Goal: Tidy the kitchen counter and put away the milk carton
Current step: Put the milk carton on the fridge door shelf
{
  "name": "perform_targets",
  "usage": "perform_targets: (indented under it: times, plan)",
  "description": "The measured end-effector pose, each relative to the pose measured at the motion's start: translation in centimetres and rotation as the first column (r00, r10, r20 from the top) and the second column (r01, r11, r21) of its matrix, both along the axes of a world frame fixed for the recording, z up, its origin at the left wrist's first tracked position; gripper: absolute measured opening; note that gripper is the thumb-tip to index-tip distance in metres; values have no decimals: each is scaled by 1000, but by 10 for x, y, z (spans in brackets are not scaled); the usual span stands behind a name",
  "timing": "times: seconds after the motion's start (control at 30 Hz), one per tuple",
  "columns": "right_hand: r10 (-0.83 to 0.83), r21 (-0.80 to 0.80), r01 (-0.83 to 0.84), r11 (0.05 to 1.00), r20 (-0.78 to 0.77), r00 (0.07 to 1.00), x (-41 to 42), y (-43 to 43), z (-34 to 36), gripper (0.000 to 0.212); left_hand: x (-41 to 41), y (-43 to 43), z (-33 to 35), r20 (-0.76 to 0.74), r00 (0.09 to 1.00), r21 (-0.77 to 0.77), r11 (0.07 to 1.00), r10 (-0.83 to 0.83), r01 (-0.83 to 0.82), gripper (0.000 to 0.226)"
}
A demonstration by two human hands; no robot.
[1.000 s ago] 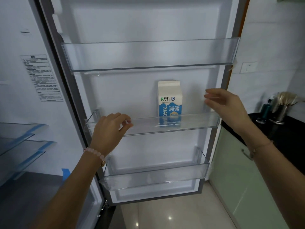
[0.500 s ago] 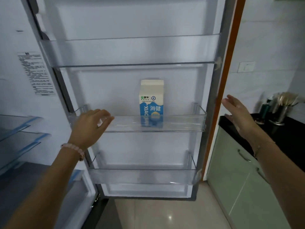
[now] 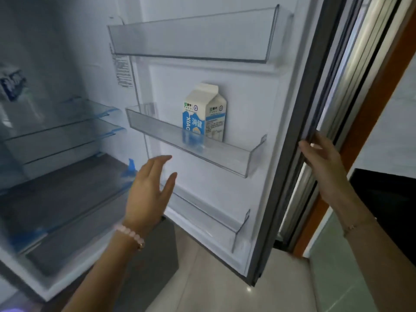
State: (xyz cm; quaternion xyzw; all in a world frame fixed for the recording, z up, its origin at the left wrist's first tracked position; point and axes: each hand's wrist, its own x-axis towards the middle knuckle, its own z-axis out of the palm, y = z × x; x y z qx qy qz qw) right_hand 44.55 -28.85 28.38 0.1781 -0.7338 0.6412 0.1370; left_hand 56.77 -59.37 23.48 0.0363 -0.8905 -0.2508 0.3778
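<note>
On the far left, glass shelves point(image 3: 56, 129) are sitting inside the open fridge. Moving right, the left hand point(image 3: 149, 188) is hovering flat in front of the door, fingers stretched out and loosely apart, gripping nothing, a bead bracelet point(image 3: 130, 235) on its wrist. Right of it, the milk carton point(image 3: 203, 113) is standing upright in the middle door bin point(image 3: 225, 158), towards its right end. Further right, the right hand point(image 3: 322, 158) is resting on the fridge door point(image 3: 299, 131) at its edge, fingers curling around the seal.
</note>
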Motion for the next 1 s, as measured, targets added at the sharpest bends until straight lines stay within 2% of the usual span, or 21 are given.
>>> perform_targets:
  times: [0.17,0.27,0.4,0.6,0.77,0.87,1.0]
  plan:
    - [-12,44,17,999,-123,992,43,-18,-7,31,62,101,-48,-88,992,142,985,-89,100,33]
    - [58,-21,-63,998,-167,984,72,-36,-13,36,81,139,-59,-57,984,126,977,-168,174,44]
    - [161,-1,-165,986,-220,962,107,-60,-18,32,96,151,-59,-3,976,79,973,-216,216,63]
    - [367,84,-359,930,-304,879,147,-107,-30,56,133,128,-74,-41,999,183,983,24,-16,85]
    - [533,171,-513,841,-419,735,172,-164,-36,53,155,84,-71,-46,949,173,938,313,-301,85]
    - [592,286,-522,803,-479,648,182,-205,-39,50,165,49,-64,-43,902,233,883,429,-408,90]
    - [627,385,-496,778,-521,579,183,-266,-40,50,178,-15,-60,-90,836,262,823,541,-504,78]
